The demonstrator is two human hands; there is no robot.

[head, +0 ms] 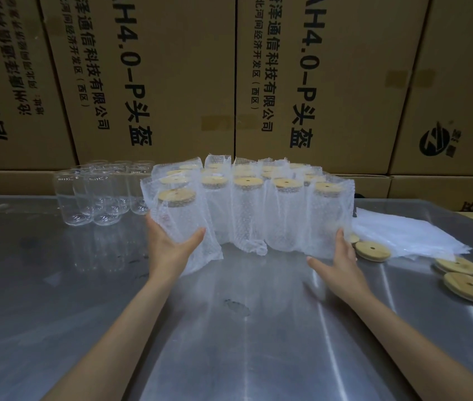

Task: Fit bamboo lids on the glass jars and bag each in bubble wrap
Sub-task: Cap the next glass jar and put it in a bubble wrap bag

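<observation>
Standing in rows on the metal table (229, 328), the bagged jars (246, 209) wear bamboo lids inside bubble wrap. At the left end of that block, the left hand (171, 244) presses flat, fingers spread, against the nearest bagged jar (176, 218). At the block's right end, the right hand (336, 256) rests open-fingered. Bare glass jars (99, 195) stand left of the block; loose lids (458, 273) and spare bags (403, 233) lie right of it.

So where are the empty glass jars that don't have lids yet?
In the head view, the bare glass jars stand in a cluster at the far left of the metal table, right beside the bagged jars and in front of the cardboard boxes.
</observation>
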